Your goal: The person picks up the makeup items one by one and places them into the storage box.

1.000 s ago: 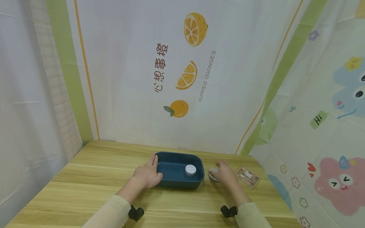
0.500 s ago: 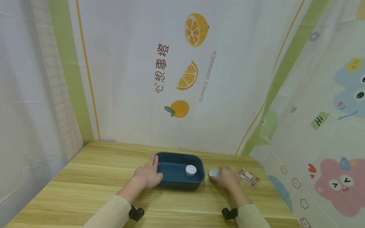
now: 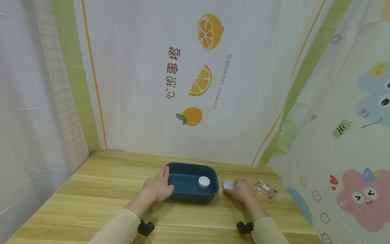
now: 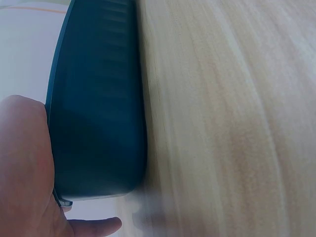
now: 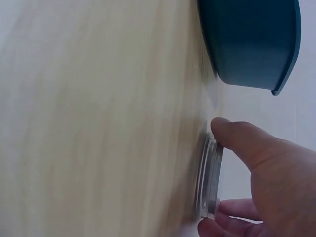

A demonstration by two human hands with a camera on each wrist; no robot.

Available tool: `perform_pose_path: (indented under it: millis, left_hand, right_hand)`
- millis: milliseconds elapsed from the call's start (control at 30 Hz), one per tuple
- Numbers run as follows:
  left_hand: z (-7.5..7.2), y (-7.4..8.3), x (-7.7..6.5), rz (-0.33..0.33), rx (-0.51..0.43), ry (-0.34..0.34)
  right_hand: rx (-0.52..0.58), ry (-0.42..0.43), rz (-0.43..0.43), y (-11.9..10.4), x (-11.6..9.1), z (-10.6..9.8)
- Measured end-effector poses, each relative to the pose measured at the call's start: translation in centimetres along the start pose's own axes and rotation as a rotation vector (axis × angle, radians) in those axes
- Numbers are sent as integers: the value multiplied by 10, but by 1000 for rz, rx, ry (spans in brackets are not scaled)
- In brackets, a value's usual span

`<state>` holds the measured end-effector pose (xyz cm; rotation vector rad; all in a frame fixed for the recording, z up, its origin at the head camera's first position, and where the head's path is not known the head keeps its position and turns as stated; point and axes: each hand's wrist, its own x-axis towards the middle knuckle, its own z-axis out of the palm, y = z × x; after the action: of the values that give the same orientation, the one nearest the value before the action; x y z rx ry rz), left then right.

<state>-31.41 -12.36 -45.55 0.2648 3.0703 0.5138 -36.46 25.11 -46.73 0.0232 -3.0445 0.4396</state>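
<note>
"Teal plastic is catching my eye first: that oblong, high-walled bin point(image 3: 192, 198) is sitting near the middle of the pale wood-grain table point(image 3: 67, 200). Why is the left hand point(image 3: 156, 188) lying on its left end?"

"Probably for steadiness. Two fingers are stretching straight along the end rim and the thumb is spreading toward the near corner; nothing is wrapping tightly round it. I would guess the light touch is guarding against sliding."

"And the right hand point(image 3: 244, 189)?"

"Thumb and fingers are pinching opposite edges of a shallow round case with a pale grey top point(image 3: 228, 185). An edge hold seems sensible for something so thin."

"Where exactly is that case?"

"Outside the bin, just to its right. Farther right, near the hand, a flat rectangular palette of brownish-pink squares point(image 3: 265, 189) is lying on the table."

"Are the wrist views adding anything?"

"Yes. The right one is showing the case side-on, with clear, glassy-looking sides that the head view is missing. Whether it is touching the wood, I cannot tell. The left one is showing a straight finger outside the bin's end wall."

"What is only the head view giving?"

"The bin's inside: a white, squat round container point(image 3: 204, 182) is resting toward the right end, while both wrist cameras are seeing just outer walls."
</note>
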Motion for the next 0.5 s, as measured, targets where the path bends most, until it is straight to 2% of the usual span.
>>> perform_pose_path:
  millis: [500]
  left_hand:
    - [0,1,-1,-5,7,-4]
  right_hand:
    - [-23,-9,1,0,-2,-2]
